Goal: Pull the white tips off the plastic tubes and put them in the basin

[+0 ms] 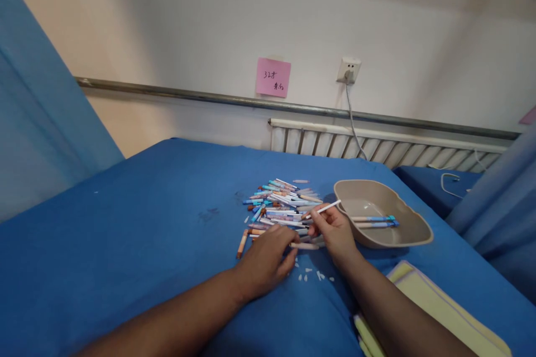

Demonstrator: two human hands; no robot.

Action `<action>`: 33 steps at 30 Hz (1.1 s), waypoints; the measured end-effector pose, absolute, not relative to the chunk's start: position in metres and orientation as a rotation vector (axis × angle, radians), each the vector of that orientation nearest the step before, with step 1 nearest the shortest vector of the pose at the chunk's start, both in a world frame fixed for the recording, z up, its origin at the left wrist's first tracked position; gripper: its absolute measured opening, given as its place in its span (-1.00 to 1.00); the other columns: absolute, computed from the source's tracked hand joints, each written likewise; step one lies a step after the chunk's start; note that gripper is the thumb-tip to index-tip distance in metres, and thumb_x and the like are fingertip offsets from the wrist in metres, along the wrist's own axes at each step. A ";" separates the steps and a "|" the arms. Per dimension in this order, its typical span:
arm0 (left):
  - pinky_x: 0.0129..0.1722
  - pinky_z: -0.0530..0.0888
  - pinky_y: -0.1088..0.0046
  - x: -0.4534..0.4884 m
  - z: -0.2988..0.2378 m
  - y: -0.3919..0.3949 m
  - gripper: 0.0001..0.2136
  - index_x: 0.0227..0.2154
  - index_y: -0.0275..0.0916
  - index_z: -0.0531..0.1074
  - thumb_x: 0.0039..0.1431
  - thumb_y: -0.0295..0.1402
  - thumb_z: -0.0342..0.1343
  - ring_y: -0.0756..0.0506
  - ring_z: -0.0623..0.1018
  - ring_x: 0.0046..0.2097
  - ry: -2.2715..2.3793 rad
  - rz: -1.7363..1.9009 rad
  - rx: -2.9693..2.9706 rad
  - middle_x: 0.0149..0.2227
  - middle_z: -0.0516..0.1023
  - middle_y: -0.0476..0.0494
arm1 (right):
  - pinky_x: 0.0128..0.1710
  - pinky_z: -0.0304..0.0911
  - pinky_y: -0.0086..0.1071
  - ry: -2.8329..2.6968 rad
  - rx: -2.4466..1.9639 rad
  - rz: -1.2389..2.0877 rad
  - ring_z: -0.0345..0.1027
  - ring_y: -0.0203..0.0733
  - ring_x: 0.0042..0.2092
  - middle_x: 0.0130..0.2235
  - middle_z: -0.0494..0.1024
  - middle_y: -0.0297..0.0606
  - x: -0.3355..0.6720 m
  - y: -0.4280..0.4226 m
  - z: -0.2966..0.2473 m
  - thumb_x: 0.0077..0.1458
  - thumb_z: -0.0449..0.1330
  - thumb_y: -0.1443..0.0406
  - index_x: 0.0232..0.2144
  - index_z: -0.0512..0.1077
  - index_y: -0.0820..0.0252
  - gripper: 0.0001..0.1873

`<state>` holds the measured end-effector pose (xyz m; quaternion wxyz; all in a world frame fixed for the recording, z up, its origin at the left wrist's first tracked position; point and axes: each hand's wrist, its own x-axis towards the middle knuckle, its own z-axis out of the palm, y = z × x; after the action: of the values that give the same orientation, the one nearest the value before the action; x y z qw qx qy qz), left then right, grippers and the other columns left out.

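A heap of several small pens (280, 207) with blue, orange and white barrels lies on a blue cloth (138, 234). My right hand (333, 232) is closed round a white pen (324, 209) that points up and right toward a beige tray (412, 232). Two blue-capped pens (374, 221) lie inside that tray. My left hand (268, 259) rests palm down at the near edge of the heap, its fingertips closed on a pale pink pen (305, 246). Small white bits (312, 275) are scattered on the cloth just below the hands.
A yellow folded cloth (439, 304) lies at the near right. Behind the table run a white radiator (377, 142), a wall rail, a socket with a plugged cable (349, 71) and a pink note (273, 77). Blue curtains hang at both sides.
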<state>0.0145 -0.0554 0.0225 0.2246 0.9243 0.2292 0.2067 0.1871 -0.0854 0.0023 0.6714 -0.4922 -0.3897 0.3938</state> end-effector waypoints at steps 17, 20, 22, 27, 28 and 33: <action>-0.50 0.36 0.56 0.011 0.027 -0.038 -0.70 -0.33 -0.26 0.30 0.06 -0.11 0.13 0.03 0.43 -0.48 0.670 0.749 1.366 -0.47 0.41 0.01 | -0.57 0.16 -0.51 -0.813 -0.941 1.034 0.27 -0.41 -0.58 -0.37 0.55 -0.30 0.184 -0.090 0.004 -0.04 0.26 0.13 -0.42 0.34 0.20 -0.73; -0.48 0.36 0.55 0.012 0.024 -0.040 -0.70 -0.26 -0.27 0.39 0.08 -0.14 0.12 0.05 0.40 -0.47 0.684 0.686 1.550 -0.41 0.41 -0.01 | -0.57 0.17 -0.50 -0.819 -0.924 1.041 0.28 -0.40 -0.58 -0.38 0.54 -0.31 0.182 -0.092 0.007 -0.05 0.27 0.13 -0.43 0.33 0.19 -0.72; -0.45 0.37 0.55 0.011 0.021 -0.039 -0.72 -0.26 -0.27 0.43 0.10 -0.16 0.09 0.03 0.39 -0.43 0.673 0.650 1.673 -0.37 0.42 -0.03 | -0.58 0.16 -0.50 -0.825 -0.918 1.050 0.28 -0.40 -0.58 -0.38 0.54 -0.31 0.181 -0.092 0.007 -0.07 0.28 0.13 -0.43 0.33 0.19 -0.71; -0.45 0.31 0.55 0.007 0.013 -0.035 -0.73 -0.28 -0.25 0.46 0.16 -0.16 0.02 0.02 0.37 -0.42 0.711 0.625 1.870 -0.38 0.43 -0.03 | -0.58 0.15 -0.51 -0.855 -0.913 1.056 0.29 -0.41 -0.58 -0.38 0.54 -0.31 0.182 -0.091 0.004 -0.04 0.27 0.15 -0.42 0.32 0.19 -0.73; -0.46 0.30 0.56 0.007 0.012 -0.034 -0.73 -0.28 -0.25 0.46 0.16 -0.16 0.02 0.03 0.36 -0.44 0.725 0.623 1.889 -0.39 0.42 -0.02 | -0.58 0.16 -0.52 -0.858 -0.918 1.049 0.29 -0.42 -0.58 -0.38 0.54 -0.32 0.182 -0.091 0.003 -0.03 0.26 0.15 -0.42 0.32 0.19 -0.74; -0.49 0.23 0.57 0.006 0.011 -0.034 -0.72 -0.32 -0.26 0.46 0.16 -0.15 0.01 0.04 0.32 -0.47 0.762 0.627 1.937 -0.45 0.38 0.01 | -0.57 0.18 -0.52 -0.875 -0.938 0.993 0.27 -0.43 -0.58 -0.38 0.54 -0.32 0.183 -0.092 0.003 0.01 0.23 0.16 -0.41 0.33 0.19 -0.77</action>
<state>0.0065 -0.0343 0.0113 0.4653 0.7887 0.3101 0.2555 0.1828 -0.0919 0.0034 0.6886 -0.4192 -0.3912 0.4440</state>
